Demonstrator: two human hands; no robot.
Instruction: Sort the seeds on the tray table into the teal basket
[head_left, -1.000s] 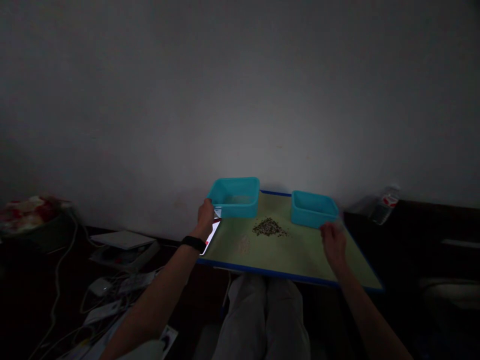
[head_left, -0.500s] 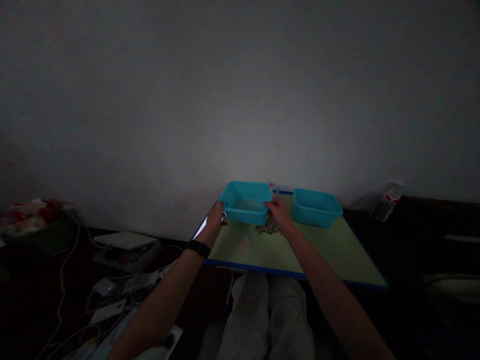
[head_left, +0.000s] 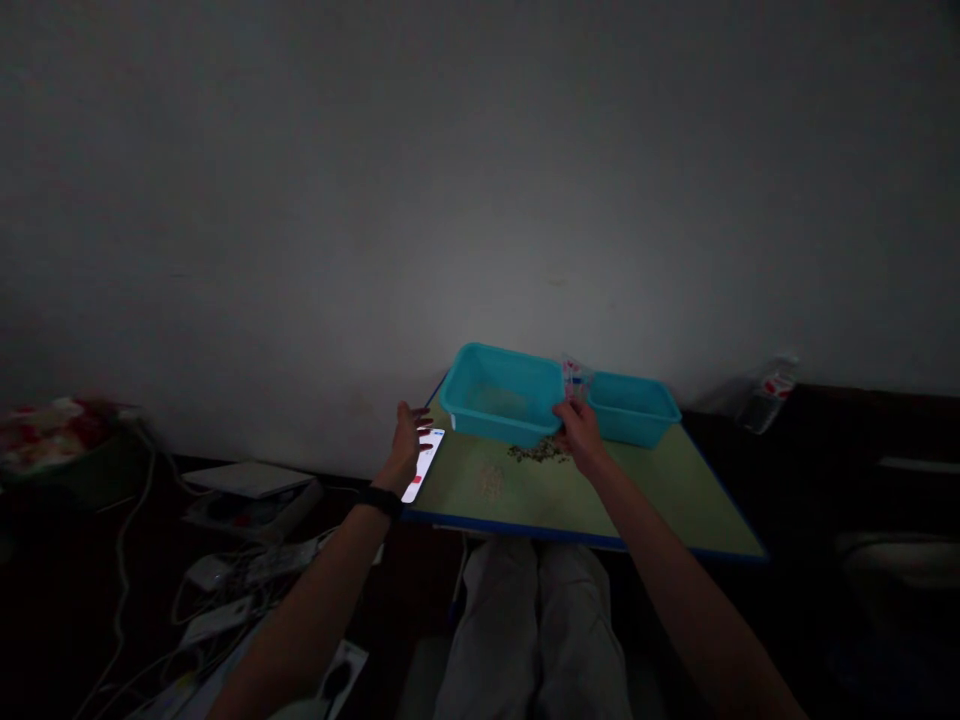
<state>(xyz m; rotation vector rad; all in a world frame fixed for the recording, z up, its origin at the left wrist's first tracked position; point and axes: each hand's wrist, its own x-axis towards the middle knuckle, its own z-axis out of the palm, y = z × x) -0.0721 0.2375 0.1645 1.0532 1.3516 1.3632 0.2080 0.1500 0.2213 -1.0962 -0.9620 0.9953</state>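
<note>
The left hand (head_left: 407,445) is open and holds nothing that shows, its fingers spread toward the left end of the near blue basin (head_left: 495,425) but apart from it. Just beside that hand, a lit phone (head_left: 426,465) lies at the left edge of the worktop (head_left: 637,510).

The right hand (head_left: 581,432) is closed on the basin's near right corner, with a clear packet (head_left: 576,375) sticking up at its fingers; it seems to grip both. The basin sits toward the far left of the worktop and looks slightly tilted; I cannot tell whether its base is fully clear of the surface. Something pale lies in its bottom, too dim to name.

A 2nd blue basin (head_left: 634,428) stands to the right, close behind the right hand. A pile of dark seeds (head_left: 538,453) shows below the held corner, and a patch of pale grains (head_left: 490,482) lies nearer and to the left.

With just 1 corner held, the basin could swing or dip at its left end, and its contents slide. If its base dragged low, it could scatter the dark seeds. The packet could slip, since 1 hand seems to manage 2 things. A careless sweep of the left hand could knock the phone over the edge.
</note>
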